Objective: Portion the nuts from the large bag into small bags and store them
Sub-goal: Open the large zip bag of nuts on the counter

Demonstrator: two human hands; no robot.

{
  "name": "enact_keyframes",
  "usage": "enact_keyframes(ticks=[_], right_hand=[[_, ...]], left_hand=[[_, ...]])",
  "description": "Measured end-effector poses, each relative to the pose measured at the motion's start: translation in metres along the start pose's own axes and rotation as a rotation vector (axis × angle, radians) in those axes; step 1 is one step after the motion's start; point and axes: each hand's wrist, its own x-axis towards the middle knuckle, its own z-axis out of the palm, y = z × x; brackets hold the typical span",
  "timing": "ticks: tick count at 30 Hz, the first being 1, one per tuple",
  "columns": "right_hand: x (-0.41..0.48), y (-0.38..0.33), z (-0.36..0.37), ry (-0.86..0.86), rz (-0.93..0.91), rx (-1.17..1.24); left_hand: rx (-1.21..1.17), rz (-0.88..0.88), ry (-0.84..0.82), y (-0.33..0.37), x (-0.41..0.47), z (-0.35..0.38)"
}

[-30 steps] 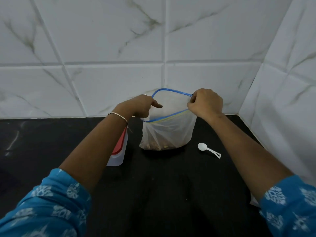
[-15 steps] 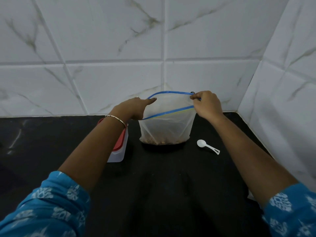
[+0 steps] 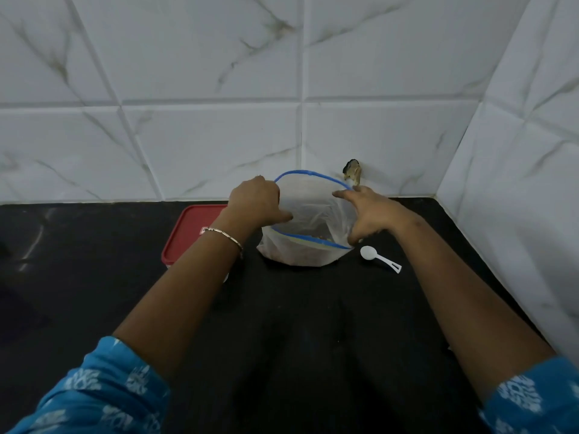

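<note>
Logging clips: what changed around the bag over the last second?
The right hand released its pinch on the rim; its spread fingers touch the bag from the right; the mouth gapes wider. The left hand still grips the left rim; spoon and red-lidded box unmoved.

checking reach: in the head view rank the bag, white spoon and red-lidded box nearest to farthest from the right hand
1. bag: touched by the right hand
2. white spoon: close by, on the hand's near side
3. red-lidded box: left, beyond the bag

Home kitchen, black countertop [image 3: 282, 339], marble-look wall tiles [image 3: 203, 136]
</note>
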Motion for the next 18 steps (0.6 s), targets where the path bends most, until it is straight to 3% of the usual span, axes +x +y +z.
enact_keyframes(ticks=[4,13,15,18], right_hand=[[-0.007,-0.001,0.000,-0.059,0.062,-0.127],[-0.019,-0.003,0.006,-0.129,0.109,-0.207],[-0.020,0.001,0.011,-0.022,0.059,-0.138],[-0.021,0.005,0.026,0.341,-0.086,0.206]], left_hand=[[0.149,-0.049,-0.099,0.005,-0.013,0.009],[0.137,0.015,-0.220,-0.001,-0.023,0.019],[0.062,0.072,-0.160,-0.004,-0.027,0.025],[-0.290,0.137,0.113,-0.006,-0.038,0.035]])
